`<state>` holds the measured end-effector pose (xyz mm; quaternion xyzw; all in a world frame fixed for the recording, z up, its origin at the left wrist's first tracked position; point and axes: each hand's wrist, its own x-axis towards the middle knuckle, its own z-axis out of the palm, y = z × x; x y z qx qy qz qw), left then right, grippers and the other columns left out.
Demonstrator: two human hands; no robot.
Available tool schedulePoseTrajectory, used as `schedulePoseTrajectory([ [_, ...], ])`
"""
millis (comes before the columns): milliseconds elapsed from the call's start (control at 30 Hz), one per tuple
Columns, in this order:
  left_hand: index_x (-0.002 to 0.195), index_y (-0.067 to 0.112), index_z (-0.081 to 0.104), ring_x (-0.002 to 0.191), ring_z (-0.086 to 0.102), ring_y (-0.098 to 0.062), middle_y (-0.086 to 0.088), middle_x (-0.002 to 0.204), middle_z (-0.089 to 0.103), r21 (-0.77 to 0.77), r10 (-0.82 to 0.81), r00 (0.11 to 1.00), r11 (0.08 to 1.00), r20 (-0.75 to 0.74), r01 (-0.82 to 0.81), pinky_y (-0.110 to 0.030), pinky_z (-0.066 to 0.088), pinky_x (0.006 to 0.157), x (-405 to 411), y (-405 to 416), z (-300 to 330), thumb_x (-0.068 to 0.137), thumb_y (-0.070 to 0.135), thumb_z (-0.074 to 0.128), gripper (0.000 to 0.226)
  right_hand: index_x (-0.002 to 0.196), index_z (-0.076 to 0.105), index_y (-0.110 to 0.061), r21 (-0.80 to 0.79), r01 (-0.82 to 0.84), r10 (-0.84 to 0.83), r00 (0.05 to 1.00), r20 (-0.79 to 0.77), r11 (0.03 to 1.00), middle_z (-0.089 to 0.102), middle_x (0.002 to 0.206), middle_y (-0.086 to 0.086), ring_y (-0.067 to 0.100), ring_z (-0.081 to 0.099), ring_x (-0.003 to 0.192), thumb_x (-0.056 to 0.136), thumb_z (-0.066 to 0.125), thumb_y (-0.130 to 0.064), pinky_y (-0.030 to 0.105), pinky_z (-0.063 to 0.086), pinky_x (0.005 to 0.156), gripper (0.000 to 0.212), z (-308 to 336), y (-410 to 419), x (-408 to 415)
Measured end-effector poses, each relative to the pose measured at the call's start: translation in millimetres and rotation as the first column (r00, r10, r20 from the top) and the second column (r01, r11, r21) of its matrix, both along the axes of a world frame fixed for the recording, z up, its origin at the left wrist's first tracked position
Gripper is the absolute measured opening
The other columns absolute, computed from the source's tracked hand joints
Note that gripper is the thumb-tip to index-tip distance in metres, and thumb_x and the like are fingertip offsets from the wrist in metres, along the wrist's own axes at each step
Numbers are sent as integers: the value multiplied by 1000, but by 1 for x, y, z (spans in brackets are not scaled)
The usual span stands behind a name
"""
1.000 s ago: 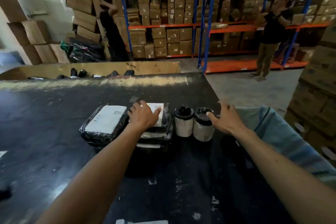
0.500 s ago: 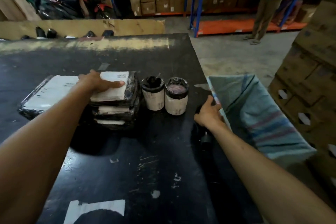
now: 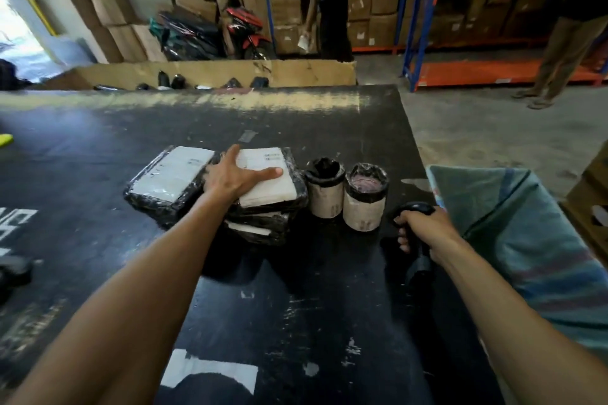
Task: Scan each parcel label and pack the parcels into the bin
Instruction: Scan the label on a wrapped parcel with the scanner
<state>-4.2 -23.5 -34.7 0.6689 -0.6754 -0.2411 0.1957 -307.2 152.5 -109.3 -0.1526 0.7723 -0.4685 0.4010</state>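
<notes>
Parcel stack [image 3: 268, 207] under flat left hand [image 3: 235, 176]; right hand [image 3: 419, 228] clenches half-hidden scanner [image 3: 415, 207].

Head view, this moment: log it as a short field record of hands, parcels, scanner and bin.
left hand: flat on the top black-wrapped flat parcel of a stack
right hand: gripping the black handheld scanner
single flat parcel: left of the stack
two cylindrical paper-labelled parcels: upright, right of the stack
blue-green woven sack bin: at the black table right edge, contents unseen
</notes>
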Motion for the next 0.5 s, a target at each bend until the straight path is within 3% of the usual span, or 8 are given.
schedulePoseTrajectory([
  [67,148,40,33,124,53,-36,-9,140,55,-45,26,997,999,-73,-29,-45,44,101,1,8,-1,49,84,76,117,85,66,3,-94,26,-29,999,-33,995,58,55,12,23,54,36,88,64,1,27,48,39,4,18,1,8],
  [133,143,48,32,114,58,-40,-12,135,51,-83,38,992,995,-120,-48,-48,49,99,1,16,0,46,84,78,113,87,65,1,-218,18,-36,996,-80,976,59,50,9,22,52,36,83,64,-3,29,47,41,6,35,1,19],
  [300,130,58,33,86,62,-39,-8,117,38,-277,4,985,959,-173,-52,-40,50,77,4,35,0,42,84,77,101,123,51,-31,-325,-81,8,975,-220,942,74,91,4,21,72,54,65,75,-50,33,54,50,65,71,5,64],
  [367,130,58,34,84,62,-37,-5,115,35,-317,-22,982,948,-185,-38,-39,50,75,8,43,-1,43,84,76,99,125,49,-39,-355,-137,48,967,-249,925,77,85,1,19,75,64,63,75,-60,35,59,53,70,83,11,87],
  [433,130,59,33,82,60,-34,-3,114,34,-348,-47,978,937,-201,-27,-39,51,75,13,49,-2,44,83,75,99,125,47,-43,-378,-218,110,952,-286,900,77,75,-1,14,72,54,64,72,-65,28,54,44,70,93,19,111],
  [500,131,60,31,81,55,-31,-3,115,34,-370,-68,973,929,-219,-18,-40,50,76,17,56,-3,45,83,75,99,125,46,-45,-393,-289,159,930,-331,873,76,81,5,17,68,46,68,71,-65,25,50,40,65,101,26,131],
])
